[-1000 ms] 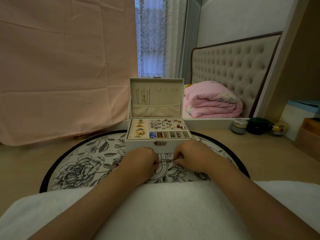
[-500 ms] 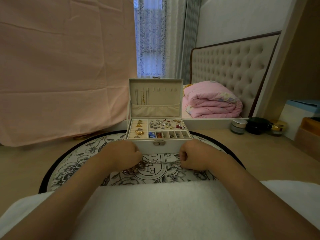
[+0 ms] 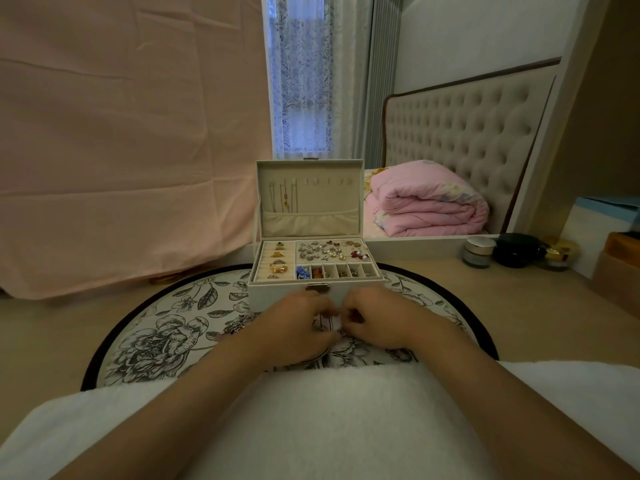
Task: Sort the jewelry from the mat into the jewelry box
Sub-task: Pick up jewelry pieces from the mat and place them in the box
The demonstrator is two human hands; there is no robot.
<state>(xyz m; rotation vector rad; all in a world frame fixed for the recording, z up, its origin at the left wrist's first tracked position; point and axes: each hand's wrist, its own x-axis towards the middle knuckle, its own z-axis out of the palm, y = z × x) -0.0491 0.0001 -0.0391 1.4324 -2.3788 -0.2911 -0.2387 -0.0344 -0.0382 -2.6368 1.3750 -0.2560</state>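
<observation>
No readable text: mat (image 3: 166, 327), jewelry box (image 3: 273, 296) (jars (image 3: 479, 251) too small).

Left and right of the jewelry box (image 3: 277, 296) the mat (image 3: 166, 327) lies open; the box's upright lid (image 3: 311, 202) walls off the back, and jars (image 3: 479, 251) stand further right on the worktop (image 3: 519, 306).

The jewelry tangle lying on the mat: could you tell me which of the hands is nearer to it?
Left. The left hand lies right beside the jewelry tangle, just to its right; the right hand is farther right, past the left hand.
</observation>
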